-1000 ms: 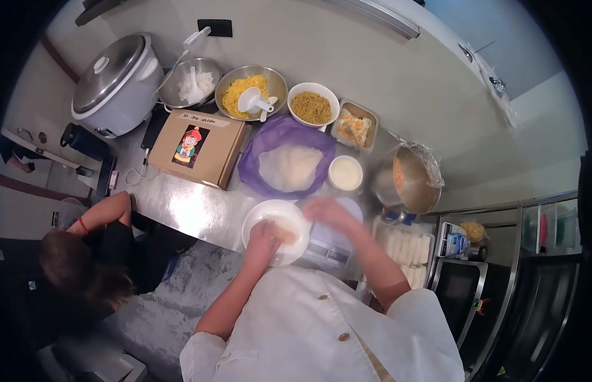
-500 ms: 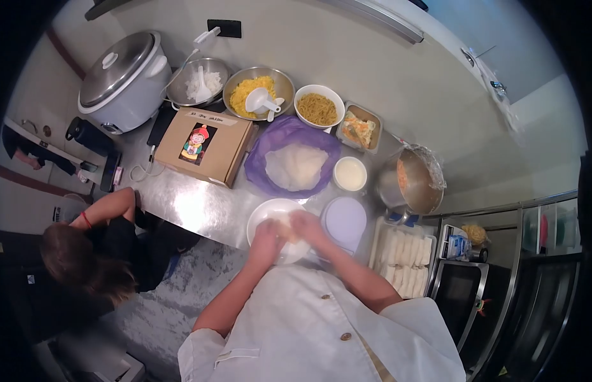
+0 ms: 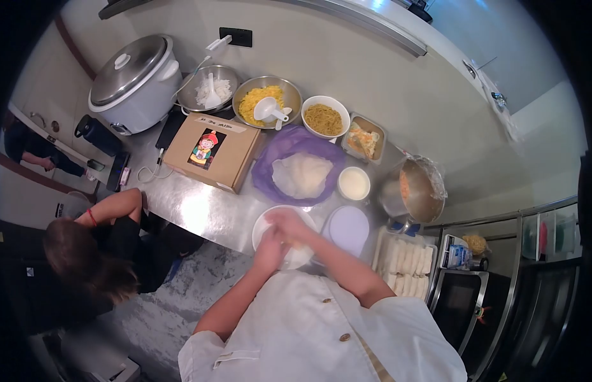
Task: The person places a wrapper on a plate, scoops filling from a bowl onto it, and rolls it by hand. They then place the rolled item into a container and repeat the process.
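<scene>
Both my hands are over a round white plate (image 3: pixel 257 237) at the table's front edge. On the plate lies a thin, pale wrapper (image 3: pixel 299 256), its middle covered by my hands. My left hand (image 3: pixel 270 249) is closed on the wrapper near the left of the plate. My right hand (image 3: pixel 288 226) reaches across above it, its fingers toward the plate's left rim, blurred and partly hidden. Just beyond the plate, a purple bag (image 3: pixel 265 167) lies open around a stack of pale sheets (image 3: pixel 303 175). A lilac round lid (image 3: pixel 349 229) is right of the plate, near a cup of cream-coloured liquid (image 3: pixel 354 184).
Along the wall stand a rice cooker (image 3: pixel 131 86), a bowl of white rice (image 3: pixel 219 89), yellow food (image 3: pixel 257 102), a noodle bowl (image 3: pixel 323 119), a metal tray (image 3: pixel 366 139) and a pot (image 3: pixel 404 191). White rolls (image 3: pixel 407 258) fill a tray at right. Another person (image 3: pixel 98 248) is at left.
My right hand has moved left across the plate, over my left hand. The view has shifted slightly, so the tabletop things appear a little lower and to the right.
</scene>
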The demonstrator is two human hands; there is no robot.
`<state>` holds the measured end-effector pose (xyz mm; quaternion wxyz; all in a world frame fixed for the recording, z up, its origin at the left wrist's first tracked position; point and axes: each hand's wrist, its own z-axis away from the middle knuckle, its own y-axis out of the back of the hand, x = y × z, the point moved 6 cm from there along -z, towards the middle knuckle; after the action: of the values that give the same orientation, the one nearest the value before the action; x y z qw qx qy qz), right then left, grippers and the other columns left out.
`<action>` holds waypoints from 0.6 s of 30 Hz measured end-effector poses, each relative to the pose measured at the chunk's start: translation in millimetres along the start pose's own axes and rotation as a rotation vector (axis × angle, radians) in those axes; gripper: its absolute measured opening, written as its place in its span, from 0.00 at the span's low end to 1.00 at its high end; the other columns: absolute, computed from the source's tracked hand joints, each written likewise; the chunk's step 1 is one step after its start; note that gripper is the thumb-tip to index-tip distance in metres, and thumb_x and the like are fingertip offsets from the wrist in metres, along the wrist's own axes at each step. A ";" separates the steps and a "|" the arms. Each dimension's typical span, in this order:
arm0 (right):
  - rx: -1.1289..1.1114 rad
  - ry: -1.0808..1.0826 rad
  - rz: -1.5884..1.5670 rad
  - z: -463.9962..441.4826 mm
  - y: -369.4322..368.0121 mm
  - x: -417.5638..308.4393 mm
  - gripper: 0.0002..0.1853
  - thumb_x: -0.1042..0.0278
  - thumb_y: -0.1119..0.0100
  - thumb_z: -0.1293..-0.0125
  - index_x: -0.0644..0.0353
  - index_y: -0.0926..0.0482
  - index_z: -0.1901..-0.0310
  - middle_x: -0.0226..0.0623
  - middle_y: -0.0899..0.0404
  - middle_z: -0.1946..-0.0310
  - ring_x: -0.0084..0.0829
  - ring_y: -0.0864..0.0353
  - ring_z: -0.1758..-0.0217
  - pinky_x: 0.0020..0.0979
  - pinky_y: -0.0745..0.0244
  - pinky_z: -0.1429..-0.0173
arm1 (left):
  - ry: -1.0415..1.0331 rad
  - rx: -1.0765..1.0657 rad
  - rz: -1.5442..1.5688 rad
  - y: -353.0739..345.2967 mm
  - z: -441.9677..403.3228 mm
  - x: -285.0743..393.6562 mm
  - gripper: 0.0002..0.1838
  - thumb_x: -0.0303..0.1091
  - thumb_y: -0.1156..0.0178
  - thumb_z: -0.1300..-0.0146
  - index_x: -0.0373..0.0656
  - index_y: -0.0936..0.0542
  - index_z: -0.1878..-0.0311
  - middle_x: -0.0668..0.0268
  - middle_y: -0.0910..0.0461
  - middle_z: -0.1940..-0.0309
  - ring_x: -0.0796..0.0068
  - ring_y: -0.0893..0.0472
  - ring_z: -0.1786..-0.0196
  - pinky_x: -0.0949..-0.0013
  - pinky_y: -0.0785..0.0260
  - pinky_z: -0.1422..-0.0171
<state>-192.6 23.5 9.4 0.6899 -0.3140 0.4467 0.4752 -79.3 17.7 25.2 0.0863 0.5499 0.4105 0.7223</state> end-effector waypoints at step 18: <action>0.600 -0.008 0.385 135.2 43.5 25.0 0.16 0.69 0.51 0.30 0.64 0.24 0.44 0.52 0.21 0.51 0.43 0.21 0.46 0.38 0.28 0.39 | -0.119 -0.081 -0.054 8.0 -2.5 -18.5 0.31 0.27 0.33 0.45 0.38 0.29 0.36 0.51 0.29 0.40 0.50 0.29 0.37 0.57 0.35 0.32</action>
<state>-186.7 164.1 40.8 0.6508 -0.0056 0.6148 0.4454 -71.8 0.6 17.1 0.1520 0.5766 0.3899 0.7018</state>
